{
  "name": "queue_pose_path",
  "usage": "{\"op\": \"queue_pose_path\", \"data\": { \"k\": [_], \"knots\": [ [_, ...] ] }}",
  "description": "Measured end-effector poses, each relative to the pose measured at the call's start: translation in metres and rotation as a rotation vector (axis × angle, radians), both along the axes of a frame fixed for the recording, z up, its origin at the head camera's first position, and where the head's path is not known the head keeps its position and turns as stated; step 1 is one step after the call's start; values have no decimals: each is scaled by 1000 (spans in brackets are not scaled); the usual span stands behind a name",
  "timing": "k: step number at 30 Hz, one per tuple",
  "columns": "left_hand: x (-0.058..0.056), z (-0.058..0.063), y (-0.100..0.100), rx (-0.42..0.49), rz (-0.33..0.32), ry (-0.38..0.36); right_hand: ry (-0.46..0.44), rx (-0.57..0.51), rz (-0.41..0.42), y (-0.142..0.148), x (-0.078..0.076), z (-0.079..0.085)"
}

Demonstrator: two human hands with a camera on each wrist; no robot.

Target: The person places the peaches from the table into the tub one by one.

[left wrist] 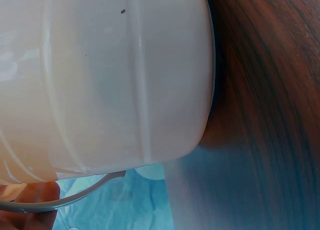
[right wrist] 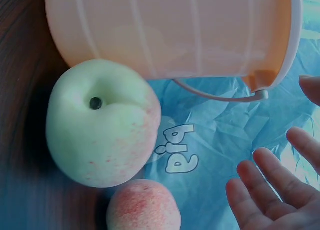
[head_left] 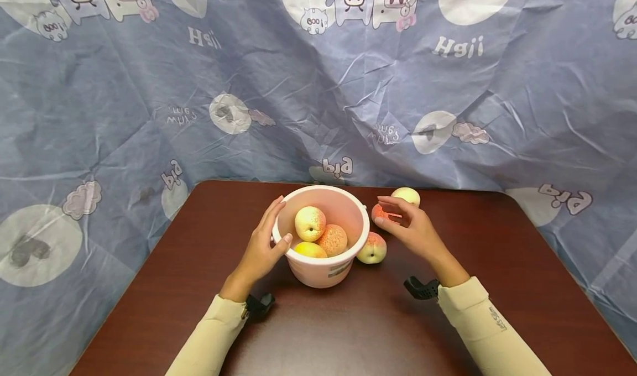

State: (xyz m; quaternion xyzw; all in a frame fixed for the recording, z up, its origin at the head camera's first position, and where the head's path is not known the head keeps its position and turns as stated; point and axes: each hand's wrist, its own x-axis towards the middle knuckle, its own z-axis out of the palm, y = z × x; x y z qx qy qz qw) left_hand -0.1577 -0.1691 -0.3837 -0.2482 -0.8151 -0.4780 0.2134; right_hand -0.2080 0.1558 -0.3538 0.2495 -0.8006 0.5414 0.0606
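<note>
A pale pink bucket (head_left: 318, 277) stands upright on the table, holding a peach (head_left: 309, 223), an orange-brown round fruit (head_left: 333, 240) and a yellow fruit (head_left: 310, 249). At its left rim my left hand (head_left: 257, 257) grips the bucket, thumb over the edge and fingers along the outside. My right hand (head_left: 417, 231) hovers right of the bucket, fingers apart and nothing held, as the right wrist view confirms. Beneath and beside it lie a green-and-pink peach (right wrist: 100, 135) close against the bucket and a red fruit (right wrist: 145, 207). Another pale peach (head_left: 405, 195) sits behind the right hand.
The dark brown table (head_left: 358, 332) ends at a blue patterned cloth (head_left: 298, 105) hanging behind it. A thin bucket handle (right wrist: 215, 94) hangs down the far side. Black wrist straps (head_left: 422, 288) sit at both cuffs.
</note>
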Motion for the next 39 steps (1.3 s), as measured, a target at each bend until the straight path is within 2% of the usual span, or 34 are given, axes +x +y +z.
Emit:
{"op": "queue_pose_path", "data": {
  "k": [8,12,17,25,28,30,31,36,38,39],
  "knots": [
    [-1,-3,-1,11,-1,16,-9,1,9,9,-20,-34],
    [-2,-2,0,8,-5,12,-17,21,14,13,-23,-43],
    [-5,-3,-1,15,-4,9,-2,39,36,11,-20,-43],
    [-27,-36,-12,3,7,29,-37,119,12,1,-3,-27],
    [-30,-41,-14,-1,9,30,-50,136,7,1,-1,-28],
    [-30,-42,-14,-1,7,33,-48,148,1,4,-5,-36],
    [-30,-41,-14,-1,7,35,-50,146,2,6,-8,-41],
    [-12,-14,-5,12,-9,22,-32,145,-6,14,-24,-65],
    [-4,-3,-2,19,-13,13,-34,148,-9,15,-25,-66],
    [-4,-2,-2,20,-13,12,-35,154,-10,14,-25,-67]
  ]
}}
